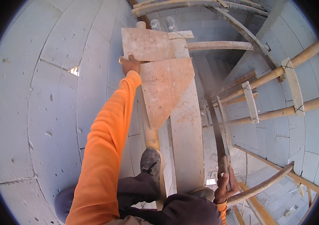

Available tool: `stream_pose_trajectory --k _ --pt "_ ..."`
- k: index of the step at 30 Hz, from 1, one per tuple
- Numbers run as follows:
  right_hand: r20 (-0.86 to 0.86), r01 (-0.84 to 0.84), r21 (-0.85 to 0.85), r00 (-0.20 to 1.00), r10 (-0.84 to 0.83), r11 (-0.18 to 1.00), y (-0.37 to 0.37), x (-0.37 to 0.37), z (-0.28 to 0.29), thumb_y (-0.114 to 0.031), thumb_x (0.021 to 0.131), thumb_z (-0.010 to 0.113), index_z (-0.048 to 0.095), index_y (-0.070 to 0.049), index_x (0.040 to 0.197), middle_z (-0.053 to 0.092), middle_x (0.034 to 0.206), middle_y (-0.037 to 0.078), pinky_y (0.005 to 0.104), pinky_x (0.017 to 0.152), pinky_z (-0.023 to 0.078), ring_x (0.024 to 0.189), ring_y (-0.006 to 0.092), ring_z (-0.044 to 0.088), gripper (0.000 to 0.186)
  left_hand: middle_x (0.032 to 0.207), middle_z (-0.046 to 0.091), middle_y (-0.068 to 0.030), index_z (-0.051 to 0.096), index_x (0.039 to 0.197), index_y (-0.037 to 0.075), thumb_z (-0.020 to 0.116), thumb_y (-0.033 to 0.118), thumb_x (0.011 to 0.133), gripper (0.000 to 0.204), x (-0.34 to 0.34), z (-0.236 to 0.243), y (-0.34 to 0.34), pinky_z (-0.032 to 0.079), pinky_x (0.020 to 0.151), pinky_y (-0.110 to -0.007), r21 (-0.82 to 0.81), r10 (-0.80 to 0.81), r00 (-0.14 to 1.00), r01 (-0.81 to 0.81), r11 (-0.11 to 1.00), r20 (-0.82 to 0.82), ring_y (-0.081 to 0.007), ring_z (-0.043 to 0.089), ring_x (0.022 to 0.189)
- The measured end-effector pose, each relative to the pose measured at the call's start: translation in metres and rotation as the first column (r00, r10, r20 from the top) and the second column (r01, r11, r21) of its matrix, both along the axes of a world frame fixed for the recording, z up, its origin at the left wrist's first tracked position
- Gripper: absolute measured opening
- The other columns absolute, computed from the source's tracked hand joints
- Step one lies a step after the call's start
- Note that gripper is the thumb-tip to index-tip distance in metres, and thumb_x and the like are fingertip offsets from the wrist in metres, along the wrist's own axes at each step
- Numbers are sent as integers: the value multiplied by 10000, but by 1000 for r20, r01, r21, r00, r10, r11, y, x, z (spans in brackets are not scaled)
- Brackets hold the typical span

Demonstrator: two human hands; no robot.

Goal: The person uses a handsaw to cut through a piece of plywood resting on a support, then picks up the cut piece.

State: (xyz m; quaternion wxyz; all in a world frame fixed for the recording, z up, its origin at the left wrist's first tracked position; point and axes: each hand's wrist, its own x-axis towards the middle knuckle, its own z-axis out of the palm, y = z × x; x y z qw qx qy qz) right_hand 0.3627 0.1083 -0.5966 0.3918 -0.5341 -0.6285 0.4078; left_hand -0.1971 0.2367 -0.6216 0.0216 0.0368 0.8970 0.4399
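Observation:
My left hand [131,65] is closed at the left edge of the plywood, its thumb on top by the gap between two pieces. The far plywood piece [148,42] is roughly four-sided; the near plywood piece [170,84] tapers to a point toward me. Both lie on a long plank [185,150]. In my right hand [225,187] is a handsaw [218,138], gripped by its handle low on the right. Its long toothed blade points away from me, to the right of the plank and apart from the plywood.
My shoe [151,163] stands left of the plank, near a bamboo pole [152,138]. A pale block wall [54,112] rises close on the left. To the right, bamboo poles [276,112] with tied wooden slats cross an open drop. Sawdust [189,116] dots the plank.

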Motion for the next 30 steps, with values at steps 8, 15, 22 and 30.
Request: stream_pose_trajectory --k 8,15,22,30 --pt "163 -236 244 966 200 941 12 -57 -5 -33 919 655 666 94 1274 748 863 237 315 545 499 558 238 660 377 1366 525 -325 334 1453 -128 479 247 1064 560 -17 54 4 679 813 -441 557 -33 998 -1 830 51 -448 683 1083" --pt "283 -464 494 886 368 735 53 -134 -43 -21 823 677 620 -27 1394 583 718 70 373 578 487 587 254 570 574 1343 455 -338 246 1406 -195 428 161 1082 514 -27 127 -31 674 879 -499 725 -169 981 188 662 -101 -484 644 1106" --pt "483 -576 564 811 330 591 106 -213 -58 -104 818 723 614 -145 1423 595 859 27 366 695 486 763 213 609 616 1311 486 -319 309 1367 -175 387 196 1099 464 -11 182 -51 645 944 -499 625 -290 947 311 716 -140 -448 653 1117" --pt "623 -708 451 686 376 543 122 -238 -89 -182 879 701 620 -133 1393 612 1034 62 417 831 457 962 244 599 523 1272 538 -301 381 1349 -163 411 239 1090 479 -5 231 -82 658 864 -436 404 -299 935 352 844 -189 -394 690 1052"
